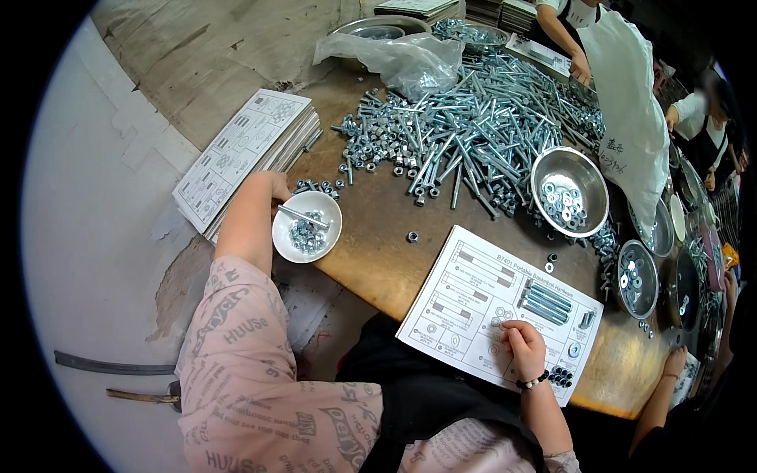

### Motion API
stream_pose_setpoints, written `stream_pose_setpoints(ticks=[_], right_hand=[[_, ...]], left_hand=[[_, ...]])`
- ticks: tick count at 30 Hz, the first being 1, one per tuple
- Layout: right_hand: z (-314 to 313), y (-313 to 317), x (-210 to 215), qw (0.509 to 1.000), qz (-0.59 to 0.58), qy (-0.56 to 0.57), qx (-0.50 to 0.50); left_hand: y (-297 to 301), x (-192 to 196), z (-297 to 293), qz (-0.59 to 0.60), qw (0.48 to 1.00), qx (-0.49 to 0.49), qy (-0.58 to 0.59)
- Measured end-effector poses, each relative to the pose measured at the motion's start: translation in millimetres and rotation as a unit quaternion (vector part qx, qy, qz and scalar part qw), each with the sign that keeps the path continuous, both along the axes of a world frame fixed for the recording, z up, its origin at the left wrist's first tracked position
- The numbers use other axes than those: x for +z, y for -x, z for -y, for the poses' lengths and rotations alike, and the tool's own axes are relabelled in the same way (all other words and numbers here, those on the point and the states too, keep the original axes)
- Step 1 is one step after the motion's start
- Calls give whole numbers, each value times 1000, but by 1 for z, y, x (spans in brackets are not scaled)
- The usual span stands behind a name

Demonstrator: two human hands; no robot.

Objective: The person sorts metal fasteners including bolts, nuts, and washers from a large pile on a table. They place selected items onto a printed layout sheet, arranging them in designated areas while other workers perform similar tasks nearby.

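Note:
My left hand (277,187) is at the far left rim of a white bowl (282,247); its fingers are mostly hidden. Small nuts (306,235) fill part of the bowl, and a long bolt (303,217) lies across its top, one end close to that hand. My right hand (523,347), with a beaded bracelet, is closed in a pinch above a printed parts sheet (481,272); whatever it pinches is too small to make out. On the sheet lie several long bolts (546,303), a shorter bolt (587,319), washers (574,349) and dark nuts (561,377).
A big heap of bolts (473,118) and nuts (382,142) covers the table's far side. Stacked sheets (244,142) sit at left. Metal bowls of washers (569,193) (637,280) and a white sack (627,102) stand at right. Other people's hands (580,69) work nearby.

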State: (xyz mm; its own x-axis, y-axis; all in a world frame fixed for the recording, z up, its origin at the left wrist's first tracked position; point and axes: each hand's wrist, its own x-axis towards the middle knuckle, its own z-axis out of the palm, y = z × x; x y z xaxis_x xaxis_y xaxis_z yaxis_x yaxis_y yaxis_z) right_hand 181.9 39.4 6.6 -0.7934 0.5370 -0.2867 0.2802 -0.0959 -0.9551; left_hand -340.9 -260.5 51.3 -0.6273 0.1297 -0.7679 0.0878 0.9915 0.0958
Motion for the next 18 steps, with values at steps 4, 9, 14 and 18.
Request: stream_pose_setpoints(ticks=[4, 9, 14, 18], right_hand=[[1, -2, 0, 1000, -13, -9, 0], [1, 1, 1, 1000, -18, -12, 10], [2, 1, 4, 1000, -16, -14, 1], [3, 1, 3, 1000, -18, -22, -6]], left_hand=[[-20, -1, -4, -52, 994, 5, -101], [-17, -9, 6, -136, 975, -125, -120], [-20, -6, -24, -128, 967, -155, -154], [-34, 12, -64, -103, 967, -196, -127]])
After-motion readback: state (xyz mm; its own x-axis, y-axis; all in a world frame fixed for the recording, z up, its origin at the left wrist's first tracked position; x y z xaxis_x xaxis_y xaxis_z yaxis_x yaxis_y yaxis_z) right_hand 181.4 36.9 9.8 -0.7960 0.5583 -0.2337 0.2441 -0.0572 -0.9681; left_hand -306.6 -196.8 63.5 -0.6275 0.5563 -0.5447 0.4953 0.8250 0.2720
